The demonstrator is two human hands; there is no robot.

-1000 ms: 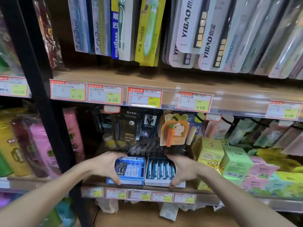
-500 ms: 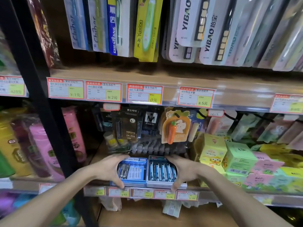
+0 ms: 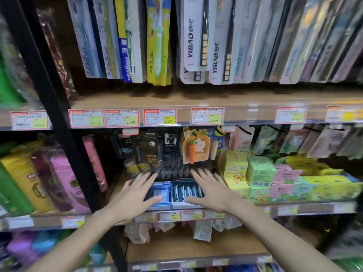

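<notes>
Item: two blue display boxes, middle shelf [image 3: 306, 210], at the front edge, left of the yellow carton [image 3: 234, 166].
- Left blue box [image 3: 160, 190]: level, flush with the edge.
- Right blue box [image 3: 185, 190]: touching the first, rows of blue sticks showing.
- Left grip [image 3: 135, 194]: released, fingers straight and spread over the left box; contact cannot be told.
- Right grip [image 3: 209, 190]: released, fingers splayed over the right box's right side.

Status: the pair looks squared up, so straightening seems nearly done. Remaining: lift both grips clear and check the row of dark packets [image 3: 172, 169] behind.
</notes>
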